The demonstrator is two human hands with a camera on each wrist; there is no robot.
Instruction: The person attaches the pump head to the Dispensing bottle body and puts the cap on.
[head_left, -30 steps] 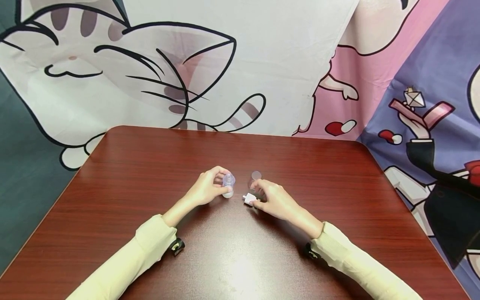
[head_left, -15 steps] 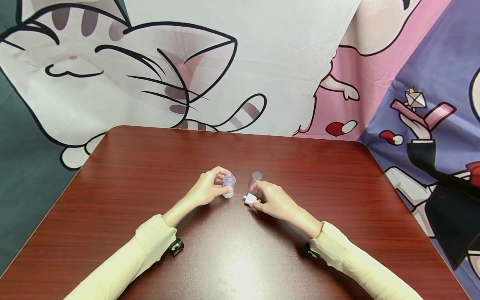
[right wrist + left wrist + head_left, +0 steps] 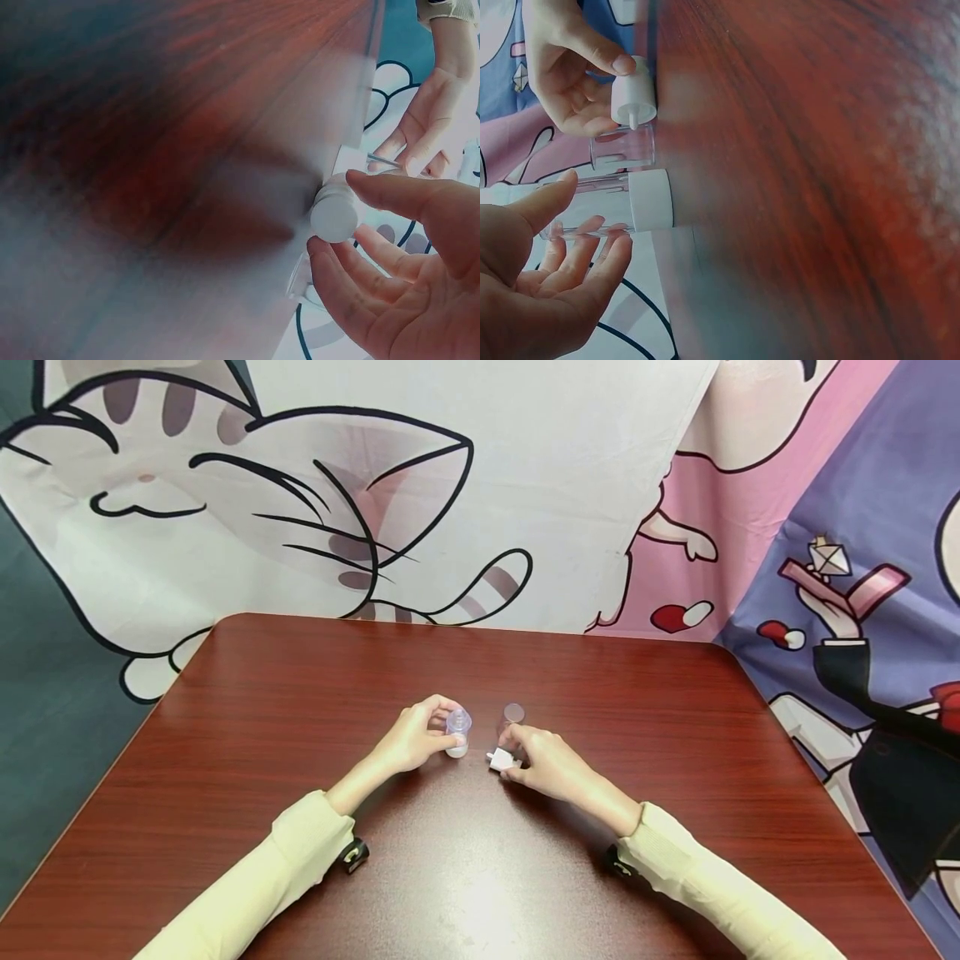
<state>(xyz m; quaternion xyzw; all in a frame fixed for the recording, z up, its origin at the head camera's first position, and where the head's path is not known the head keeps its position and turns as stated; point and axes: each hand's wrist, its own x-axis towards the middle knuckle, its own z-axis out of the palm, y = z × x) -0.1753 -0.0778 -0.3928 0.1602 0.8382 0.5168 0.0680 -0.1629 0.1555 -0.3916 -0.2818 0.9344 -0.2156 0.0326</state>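
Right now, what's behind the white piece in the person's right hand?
In the head view, a clear cylinder stands on the table just beyond the white piece. The right hand covers part of the cylinder's lower end, so that part can't be seen there.

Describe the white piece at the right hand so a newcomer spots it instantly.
On the dark red wood-grain table, find the right hand. It pinches a small white cylindrical cap near a clear cylinder. Unlike that cylinder and the clear white-based container in the left hand, the cap is opaque white throughout, with a thin protruding nozzle.
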